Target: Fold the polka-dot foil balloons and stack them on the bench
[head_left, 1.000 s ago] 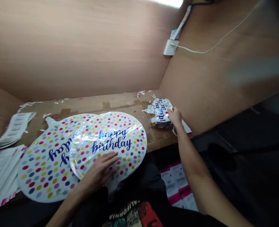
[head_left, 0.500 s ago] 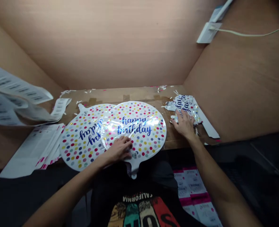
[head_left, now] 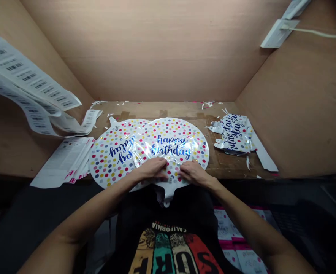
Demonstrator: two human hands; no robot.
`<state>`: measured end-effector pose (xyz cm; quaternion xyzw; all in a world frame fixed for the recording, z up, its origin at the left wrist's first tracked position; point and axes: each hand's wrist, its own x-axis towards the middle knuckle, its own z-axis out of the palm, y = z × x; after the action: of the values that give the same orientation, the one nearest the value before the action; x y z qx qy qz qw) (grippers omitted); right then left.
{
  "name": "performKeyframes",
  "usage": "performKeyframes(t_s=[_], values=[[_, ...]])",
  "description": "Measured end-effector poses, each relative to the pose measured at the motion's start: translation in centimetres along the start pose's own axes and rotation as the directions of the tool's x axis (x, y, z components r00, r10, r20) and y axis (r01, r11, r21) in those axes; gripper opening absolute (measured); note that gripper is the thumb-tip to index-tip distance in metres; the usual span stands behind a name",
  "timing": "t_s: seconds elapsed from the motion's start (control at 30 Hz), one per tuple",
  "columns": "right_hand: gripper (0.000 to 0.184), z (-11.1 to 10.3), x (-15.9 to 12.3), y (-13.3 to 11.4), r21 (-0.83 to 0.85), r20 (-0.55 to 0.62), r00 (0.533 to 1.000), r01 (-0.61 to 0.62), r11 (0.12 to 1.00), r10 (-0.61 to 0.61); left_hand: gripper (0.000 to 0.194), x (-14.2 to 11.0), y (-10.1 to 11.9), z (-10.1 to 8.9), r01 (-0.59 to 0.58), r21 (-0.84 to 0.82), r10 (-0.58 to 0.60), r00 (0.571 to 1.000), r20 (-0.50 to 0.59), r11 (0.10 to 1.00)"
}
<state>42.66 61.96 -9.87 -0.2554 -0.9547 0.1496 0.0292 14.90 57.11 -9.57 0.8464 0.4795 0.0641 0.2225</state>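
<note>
A flat foil balloon (head_left: 170,131) with coloured dots and blue "happy birthday" lettering lies at the front of the cardboard surface, its neck pointing toward me. My left hand (head_left: 154,168) and my right hand (head_left: 195,173) are on its lower half, fingers curled against the film, a crease running between them. Under its left side lies a second dotted balloon (head_left: 111,148), turned the other way and partly covered. Several folded balloons (head_left: 236,135) form a pile to the right of my right hand.
Strips of barcode labels (head_left: 37,82) hang at the left, above a stack of printed white packaging (head_left: 62,160). Cardboard walls (head_left: 162,49) surround the surface. A power strip (head_left: 280,33) with a cable is on the right wall. Pink-and-white packets (head_left: 227,224) lie below at right.
My right hand has left the folded pile and come onto the near balloon beside my left hand. A crease now shows across that balloon. The view has shifted slightly.
</note>
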Motion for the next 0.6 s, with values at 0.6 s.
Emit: performKeyframes(t_s=[0.6], values=[[0.041,-2.2,0.1,-0.1,0.156,-0.115,0.993,-0.018,0.988,0.036,0.039,1.0,-0.1,-2.1,0.125,-0.310,-0.158,0.984,-0.084,0.943]])
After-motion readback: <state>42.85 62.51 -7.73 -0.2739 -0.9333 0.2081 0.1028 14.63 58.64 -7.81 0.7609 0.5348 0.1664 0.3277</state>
